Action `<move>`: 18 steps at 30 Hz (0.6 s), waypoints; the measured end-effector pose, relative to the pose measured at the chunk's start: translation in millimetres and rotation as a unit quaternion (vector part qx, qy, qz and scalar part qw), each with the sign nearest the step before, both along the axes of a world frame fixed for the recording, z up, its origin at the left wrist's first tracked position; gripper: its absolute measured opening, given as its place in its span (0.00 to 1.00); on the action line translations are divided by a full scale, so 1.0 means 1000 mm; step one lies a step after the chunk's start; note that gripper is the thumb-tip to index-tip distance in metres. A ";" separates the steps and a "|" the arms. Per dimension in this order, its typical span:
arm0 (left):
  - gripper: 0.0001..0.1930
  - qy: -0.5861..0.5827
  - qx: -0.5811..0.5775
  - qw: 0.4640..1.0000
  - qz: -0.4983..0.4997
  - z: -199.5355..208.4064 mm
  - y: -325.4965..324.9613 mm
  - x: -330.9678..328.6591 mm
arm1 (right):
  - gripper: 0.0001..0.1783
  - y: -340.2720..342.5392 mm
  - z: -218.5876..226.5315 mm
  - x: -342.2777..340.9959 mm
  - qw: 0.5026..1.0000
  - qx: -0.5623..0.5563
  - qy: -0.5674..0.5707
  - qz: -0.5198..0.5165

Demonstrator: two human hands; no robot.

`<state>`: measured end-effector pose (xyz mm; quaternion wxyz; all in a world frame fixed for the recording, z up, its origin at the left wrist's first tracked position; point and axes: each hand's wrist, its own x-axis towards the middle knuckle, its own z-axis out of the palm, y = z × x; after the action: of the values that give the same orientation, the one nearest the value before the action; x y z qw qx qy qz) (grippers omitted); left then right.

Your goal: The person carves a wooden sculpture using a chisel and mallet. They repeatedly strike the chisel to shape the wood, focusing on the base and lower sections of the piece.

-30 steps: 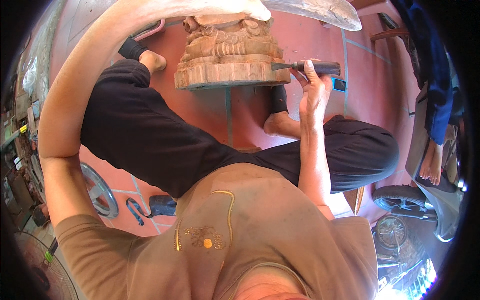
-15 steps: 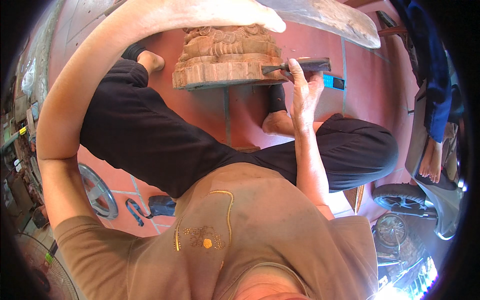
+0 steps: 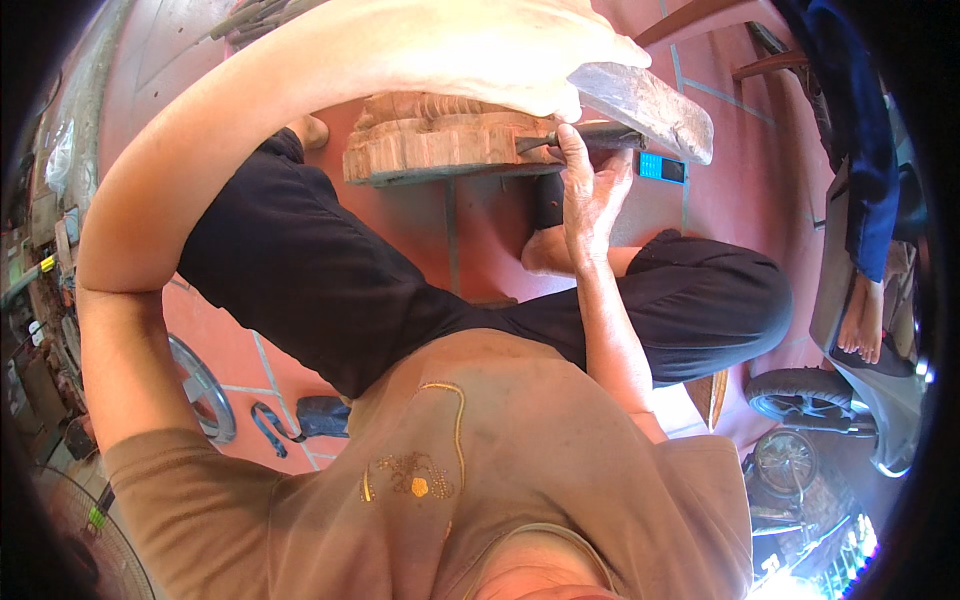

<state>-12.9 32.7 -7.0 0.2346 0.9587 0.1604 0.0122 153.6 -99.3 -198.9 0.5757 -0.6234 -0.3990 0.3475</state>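
Observation:
A carved wooden block (image 3: 430, 148) stands on the tiled floor in front of my legs, its upper part partly hidden by my left forearm. My right hand (image 3: 597, 190) grips a chisel (image 3: 612, 136), thumb along the handle. The chisel's blade touches the right part of the block's near side. My left hand (image 3: 545, 55) reaches across above the block and is closed on a wooden mallet (image 3: 655, 112) with a thick, worn, pale body. The mallet's head end lies against or just over the chisel's handle; I cannot tell whether they touch.
A blue-lit mobile phone (image 3: 662, 168) lies on the floor right of the chisel. Several dark tools (image 3: 255, 20) lie at the far left. A wheel (image 3: 800, 393) stands at right, near another person's foot (image 3: 862, 320). A fan (image 3: 85, 535) is at lower left.
My left hand with the mallet has come nearer and down to the chisel's handle, covering more of the block's carved top. My right hand and the chisel have shifted slightly left.

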 end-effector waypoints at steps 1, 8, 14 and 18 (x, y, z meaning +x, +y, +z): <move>0.35 -0.009 0.022 1.000 -0.008 0.008 -0.004 -0.006 | 0.18 0.000 0.000 -0.001 1.000 0.006 0.020 0.004; 0.37 -0.103 -0.103 0.988 0.045 0.011 -0.017 0.002 | 0.18 0.001 0.002 -0.004 0.999 0.008 0.041 0.010; 0.36 0.065 0.002 0.998 -0.014 -0.007 0.003 -0.006 | 0.21 0.005 -0.009 0.008 0.983 -0.033 0.180 -0.016; 0.37 0.019 -0.016 0.997 0.075 -0.019 0.004 -0.013 | 0.17 0.007 -0.018 0.021 0.974 -0.089 0.206 -0.005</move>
<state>-25.9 37.0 -26.2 0.2449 0.9402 0.2366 0.0089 174.9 -92.2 -217.0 0.5896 -0.5892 -0.2360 0.4995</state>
